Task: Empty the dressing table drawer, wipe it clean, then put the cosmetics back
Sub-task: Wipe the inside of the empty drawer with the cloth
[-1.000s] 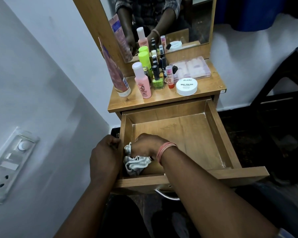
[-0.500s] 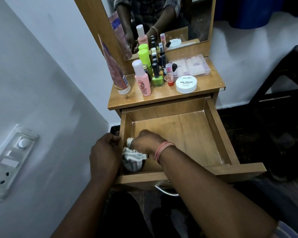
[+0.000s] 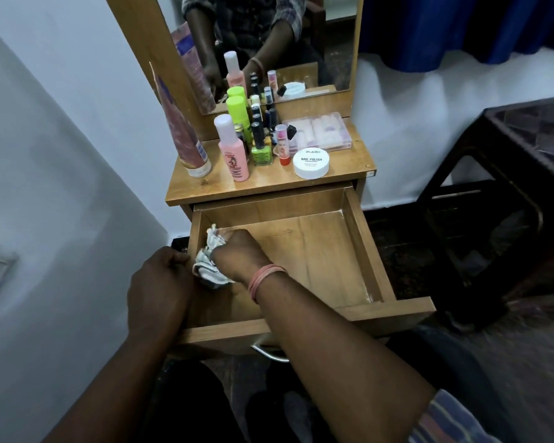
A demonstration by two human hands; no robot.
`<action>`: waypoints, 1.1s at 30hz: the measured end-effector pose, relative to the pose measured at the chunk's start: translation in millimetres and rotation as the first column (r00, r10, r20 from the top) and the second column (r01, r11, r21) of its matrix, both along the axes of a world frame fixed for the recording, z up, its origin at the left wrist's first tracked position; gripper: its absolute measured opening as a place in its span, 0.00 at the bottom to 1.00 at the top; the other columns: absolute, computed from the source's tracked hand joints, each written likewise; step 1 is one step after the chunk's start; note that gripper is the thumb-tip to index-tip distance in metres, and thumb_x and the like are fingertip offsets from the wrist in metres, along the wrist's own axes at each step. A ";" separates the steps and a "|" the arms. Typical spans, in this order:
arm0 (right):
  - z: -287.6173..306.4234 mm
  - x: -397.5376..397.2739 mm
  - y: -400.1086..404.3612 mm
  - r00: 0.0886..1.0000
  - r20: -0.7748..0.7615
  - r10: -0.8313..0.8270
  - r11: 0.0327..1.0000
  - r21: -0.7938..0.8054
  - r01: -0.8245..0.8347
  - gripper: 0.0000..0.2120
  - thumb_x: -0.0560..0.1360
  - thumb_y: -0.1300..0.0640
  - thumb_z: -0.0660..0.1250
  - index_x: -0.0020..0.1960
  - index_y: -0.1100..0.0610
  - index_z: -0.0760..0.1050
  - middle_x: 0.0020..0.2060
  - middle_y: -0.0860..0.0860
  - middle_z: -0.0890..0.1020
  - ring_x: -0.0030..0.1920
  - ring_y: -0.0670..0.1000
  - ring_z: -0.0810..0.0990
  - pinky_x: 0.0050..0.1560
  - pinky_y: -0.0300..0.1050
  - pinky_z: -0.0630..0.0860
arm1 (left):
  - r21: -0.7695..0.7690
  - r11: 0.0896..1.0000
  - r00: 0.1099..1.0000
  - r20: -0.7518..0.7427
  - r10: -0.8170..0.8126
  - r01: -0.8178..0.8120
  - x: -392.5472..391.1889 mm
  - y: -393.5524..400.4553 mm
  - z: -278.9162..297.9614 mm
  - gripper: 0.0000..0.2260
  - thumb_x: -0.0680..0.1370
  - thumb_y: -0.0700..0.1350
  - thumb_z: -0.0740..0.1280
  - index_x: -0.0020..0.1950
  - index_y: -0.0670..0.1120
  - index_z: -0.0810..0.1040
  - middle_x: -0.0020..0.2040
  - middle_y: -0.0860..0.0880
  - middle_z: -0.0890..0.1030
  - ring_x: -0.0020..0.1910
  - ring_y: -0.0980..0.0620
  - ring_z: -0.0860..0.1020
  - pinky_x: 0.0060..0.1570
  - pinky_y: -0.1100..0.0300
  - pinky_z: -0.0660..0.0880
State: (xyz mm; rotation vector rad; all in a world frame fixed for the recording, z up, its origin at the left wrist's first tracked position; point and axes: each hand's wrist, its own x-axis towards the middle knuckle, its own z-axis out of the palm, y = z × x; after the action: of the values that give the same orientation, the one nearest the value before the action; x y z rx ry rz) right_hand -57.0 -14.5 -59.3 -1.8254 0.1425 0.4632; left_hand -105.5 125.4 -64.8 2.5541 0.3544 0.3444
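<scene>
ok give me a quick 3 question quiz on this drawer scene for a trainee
1. True or false: cosmetics lie inside the drawer.
2. Which hand holds the cloth? A) left B) right
3. What words are printed on the white round tub?

Key
1. False; only the cloth is inside, and the bottles stand on the tabletop.
2. B; the right hand grips it, while the left hand holds the drawer's left wall.
3. NAIL POLISH.

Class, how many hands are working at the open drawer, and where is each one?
2. The left hand grips the drawer's left wall; the right hand holds a cloth inside, against that wall.
</scene>
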 end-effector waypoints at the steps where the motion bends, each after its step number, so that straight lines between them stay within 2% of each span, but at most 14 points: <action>1: 1.8 0.1 0.3 0.999 0.017 0.030 0.999 -0.019 -0.029 0.04 0.75 0.59 0.69 0.41 0.57 0.77 0.42 0.53 0.84 0.45 0.55 0.82 0.46 0.43 0.76 | 0.004 1.000 1.000 0.007 -0.008 0.008 -0.2 -1.0 0.6 0.08 0.81 0.43 0.65 0.55 0.49 0.83 0.51 0.45 0.85 0.47 0.44 0.81 0.48 0.49 0.78; 4: 2.7 -5.8 -5.4 0.948 -0.028 0.318 0.932 -0.174 -0.318 0.06 0.74 0.61 0.68 0.38 0.56 0.76 0.34 0.52 0.79 0.36 0.52 0.76 0.36 0.41 0.70 | 0.017 1.000 1.000 0.009 -0.017 0.017 1.1 -4.0 0.3 0.04 0.82 0.46 0.64 0.52 0.51 0.79 0.48 0.45 0.83 0.46 0.43 0.80 0.45 0.50 0.76; 6: 2.3 -12.0 -14.5 0.888 -0.056 0.456 0.866 -0.202 -0.457 0.05 0.74 0.61 0.69 0.39 0.56 0.78 0.35 0.52 0.79 0.36 0.51 0.75 0.37 0.43 0.70 | 0.040 0.999 0.999 0.012 -0.032 0.032 2.9 -6.3 -0.1 0.05 0.81 0.46 0.64 0.55 0.50 0.79 0.49 0.44 0.84 0.46 0.41 0.80 0.45 0.50 0.76; 9: 7.9 -18.7 -32.1 0.880 -0.006 0.474 0.863 -0.193 -0.466 0.05 0.74 0.63 0.68 0.44 0.58 0.82 0.37 0.51 0.82 0.38 0.48 0.78 0.40 0.41 0.73 | 0.100 0.993 0.997 0.014 -0.072 0.070 5.3 -7.8 -2.1 0.07 0.82 0.45 0.63 0.57 0.47 0.78 0.49 0.43 0.83 0.46 0.41 0.80 0.43 0.51 0.76; 11: 15.3 -19.2 -46.7 0.855 0.061 0.516 0.807 -0.370 -0.460 0.07 0.75 0.64 0.67 0.44 0.57 0.83 0.37 0.51 0.84 0.37 0.48 0.79 0.37 0.41 0.73 | 0.103 0.991 0.997 0.013 -0.082 0.080 5.7 -6.5 -3.1 0.08 0.81 0.44 0.63 0.59 0.47 0.77 0.48 0.43 0.82 0.45 0.42 0.79 0.41 0.53 0.73; 12: 16.6 -18.3 -55.3 0.826 0.097 0.555 0.735 -0.521 -0.433 0.06 0.75 0.63 0.68 0.44 0.56 0.83 0.39 0.52 0.85 0.38 0.49 0.79 0.37 0.42 0.72 | 0.104 0.991 0.996 0.016 -0.088 0.086 6.3 -5.9 -3.9 0.09 0.81 0.44 0.63 0.59 0.46 0.77 0.48 0.43 0.82 0.45 0.42 0.79 0.40 0.53 0.72; 14: 22.8 -20.3 -68.3 0.740 0.119 0.662 0.476 -0.829 -0.293 0.06 0.74 0.59 0.71 0.51 0.56 0.83 0.45 0.54 0.85 0.44 0.54 0.81 0.42 0.45 0.75 | 0.107 0.990 0.995 0.022 -0.093 0.090 6.3 -4.8 -4.4 0.09 0.80 0.43 0.63 0.59 0.45 0.77 0.47 0.42 0.81 0.45 0.41 0.79 0.39 0.53 0.72; 16: 22.8 -25.4 -80.2 0.682 0.058 0.729 0.219 -0.964 -0.151 0.10 0.76 0.57 0.71 0.56 0.57 0.81 0.50 0.55 0.83 0.50 0.58 0.81 0.47 0.49 0.77 | 0.099 0.990 0.995 0.012 -0.098 0.096 6.4 -5.5 -3.8 0.07 0.80 0.41 0.62 0.55 0.44 0.76 0.46 0.43 0.80 0.44 0.41 0.79 0.38 0.53 0.72; 19: 17.1 -31.9 -97.2 0.702 -0.226 0.675 -0.050 -0.964 -0.263 0.11 0.79 0.52 0.68 0.57 0.56 0.79 0.52 0.56 0.82 0.54 0.59 0.81 0.54 0.52 0.79 | 0.081 0.991 0.994 0.004 -0.110 0.109 5.5 -6.4 -2.3 0.07 0.78 0.39 0.61 0.53 0.42 0.75 0.45 0.42 0.79 0.43 0.40 0.78 0.38 0.51 0.74; 21: 18.7 -34.4 -106.0 0.722 -0.361 0.590 -0.127 -0.925 -0.358 0.12 0.79 0.50 0.68 0.58 0.56 0.79 0.54 0.56 0.82 0.56 0.59 0.80 0.56 0.54 0.79 | 0.099 0.987 0.992 0.012 -0.129 0.127 4.7 -5.4 -3.2 0.07 0.76 0.39 0.61 0.52 0.42 0.75 0.45 0.41 0.79 0.46 0.39 0.78 0.38 0.51 0.73; 24: 14.2 -32.8 -110.6 0.726 -0.435 0.533 -0.256 -0.900 -0.352 0.14 0.79 0.51 0.67 0.62 0.56 0.78 0.60 0.57 0.81 0.66 0.61 0.73 0.62 0.54 0.75 | 0.135 0.983 0.992 0.008 -0.128 0.126 3.1 -6.5 -2.8 0.06 0.76 0.39 0.62 0.52 0.42 0.75 0.45 0.41 0.79 0.45 0.40 0.78 0.36 0.54 0.66; 28: -7.1 -9.9 -113.6 0.821 -0.352 0.448 -0.346 -0.916 -0.204 0.17 0.82 0.53 0.60 0.66 0.59 0.77 0.65 0.59 0.78 0.68 0.62 0.72 0.65 0.53 0.70 | 0.145 0.980 0.990 0.022 -0.142 0.137 2.6 -6.1 -4.8 0.06 0.76 0.38 0.62 0.52 0.42 0.75 0.45 0.41 0.79 0.43 0.42 0.78 0.35 0.55 0.66; 31: -8.0 12.5 -126.5 0.861 -0.171 0.480 -0.352 -0.936 0.010 0.19 0.84 0.59 0.54 0.66 0.64 0.78 0.63 0.64 0.79 0.66 0.69 0.72 0.67 0.58 0.69 | 0.163 0.976 0.989 0.022 -0.147 0.141 4.7 -4.5 -7.7 0.06 0.76 0.38 0.63 0.52 0.42 0.74 0.46 0.41 0.79 0.45 0.41 0.78 0.36 0.54 0.66; 33: -4.4 12.2 -123.4 0.857 -0.218 0.468 -0.392 -0.920 -0.020 0.17 0.84 0.58 0.57 0.64 0.64 0.78 0.60 0.63 0.80 0.63 0.67 0.74 0.64 0.58 0.72 | 0.171 0.976 0.990 0.018 -0.142 0.136 5.6 -4.4 -8.0 0.07 0.76 0.39 0.63 0.53 0.42 0.74 0.47 0.40 0.79 0.46 0.40 0.78 0.37 0.54 0.66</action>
State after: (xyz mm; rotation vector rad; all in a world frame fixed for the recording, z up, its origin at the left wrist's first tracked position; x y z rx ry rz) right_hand -44.8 -137.9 -63.7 -3.8367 -0.2832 0.3364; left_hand -100.0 121.0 -72.8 2.7185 0.1383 0.3747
